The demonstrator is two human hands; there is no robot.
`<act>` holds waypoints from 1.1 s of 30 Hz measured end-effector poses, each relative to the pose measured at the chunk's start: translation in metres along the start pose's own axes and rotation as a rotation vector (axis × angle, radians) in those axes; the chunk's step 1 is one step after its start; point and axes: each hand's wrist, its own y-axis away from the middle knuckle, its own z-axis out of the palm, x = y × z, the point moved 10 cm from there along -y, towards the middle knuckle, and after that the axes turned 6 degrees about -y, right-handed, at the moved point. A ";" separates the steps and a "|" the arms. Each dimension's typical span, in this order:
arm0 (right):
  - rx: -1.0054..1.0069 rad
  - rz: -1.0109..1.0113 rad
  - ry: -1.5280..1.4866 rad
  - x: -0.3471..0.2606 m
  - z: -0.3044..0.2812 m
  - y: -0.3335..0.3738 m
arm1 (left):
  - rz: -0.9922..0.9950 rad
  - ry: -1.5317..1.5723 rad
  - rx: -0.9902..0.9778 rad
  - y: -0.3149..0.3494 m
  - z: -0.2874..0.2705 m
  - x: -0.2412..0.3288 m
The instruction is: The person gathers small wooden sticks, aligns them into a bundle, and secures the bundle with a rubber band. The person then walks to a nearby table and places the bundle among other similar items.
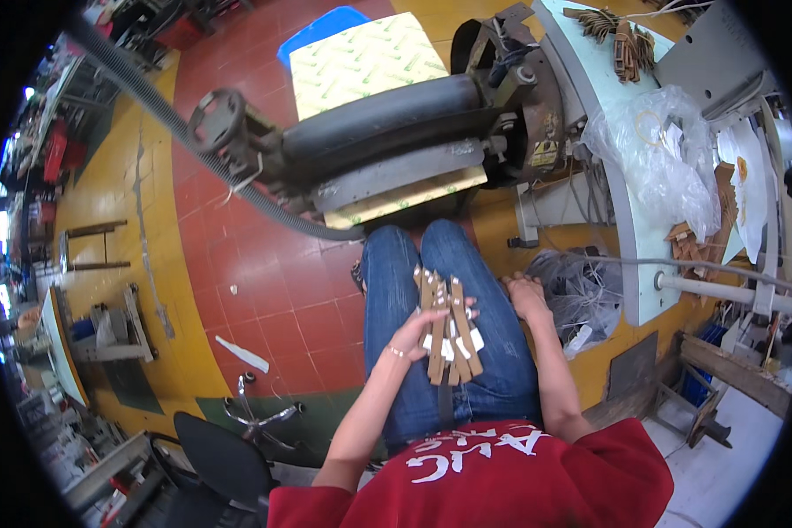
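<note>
Holding in the bare left hand [411, 333] a loose fan of flat, narrow brown strips [463, 327] with small white tags [477, 340]. Gripped across the middle, with fingertips showing past the right edge, probably to keep the lot together while leaving both ends free and in sight. Set over the lap, above faded blue denim jeans [394, 273], likely for support underneath and an easy view from above.

Resting the bare right hand [527, 297] by the outer right thigh, just beside a clear plastic bag with dark contents [587, 299]. Loosely curled, apparently; impossible to tell whether empty, because of the hidden palm. Placed there perhaps to lean on the leg or to be near the bag.

Seated close to a dark metal machine with a long black roller [383, 114], backed by a pale yellow patterned board [365, 57], perhaps as a clean surface. Farther right, on a pale blue-green tabletop [581, 48]: brown strips in a bundle [629, 53], presumably gathered against scattering, near a crumpled transparent plastic bag [651, 172].
</note>
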 end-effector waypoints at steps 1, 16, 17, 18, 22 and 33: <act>0.027 0.025 -0.011 0.004 -0.003 0.011 | 0.029 0.058 -0.050 -0.001 0.011 -0.002; 0.186 -0.300 -1.289 -0.031 -0.098 0.133 | -0.022 0.062 -0.308 0.010 0.080 -0.046; 0.120 -0.290 -1.311 -0.039 -0.091 0.131 | 0.002 -0.009 -0.273 0.010 0.077 -0.048; 0.052 -0.310 -1.344 -0.048 -0.082 0.131 | -0.021 -0.089 -0.199 0.011 0.068 -0.055; 0.138 -0.282 -1.185 -0.049 -0.070 0.138 | -0.021 -0.219 -0.054 0.017 0.045 -0.064; 0.314 -0.360 -1.199 -0.048 -0.071 0.156 | 0.116 -0.234 0.052 0.015 0.033 -0.061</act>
